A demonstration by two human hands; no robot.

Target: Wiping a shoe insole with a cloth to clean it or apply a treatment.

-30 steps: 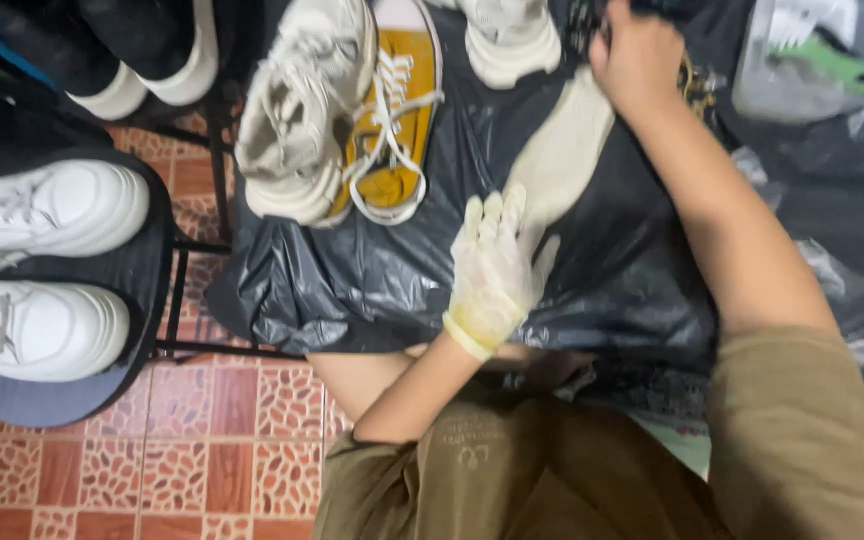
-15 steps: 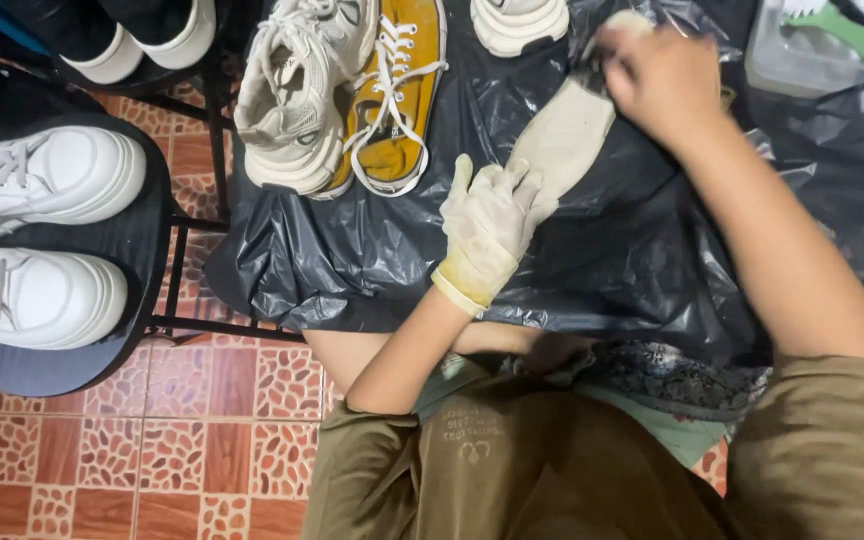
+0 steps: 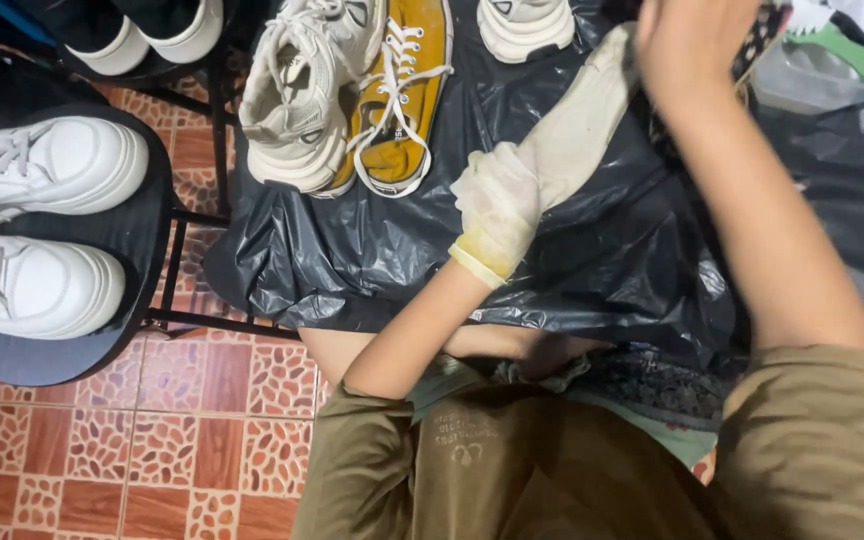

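The left hand (image 3: 500,205) wears a pale rubber glove, fingers closed on a cream glove (image 3: 592,110) that the bare right hand (image 3: 697,40) pinches and pulls above the black plastic sheet (image 3: 392,260). The thin glove could tear if pulled too hard. A clear plastic bag (image 3: 812,85) lies at the upper right.
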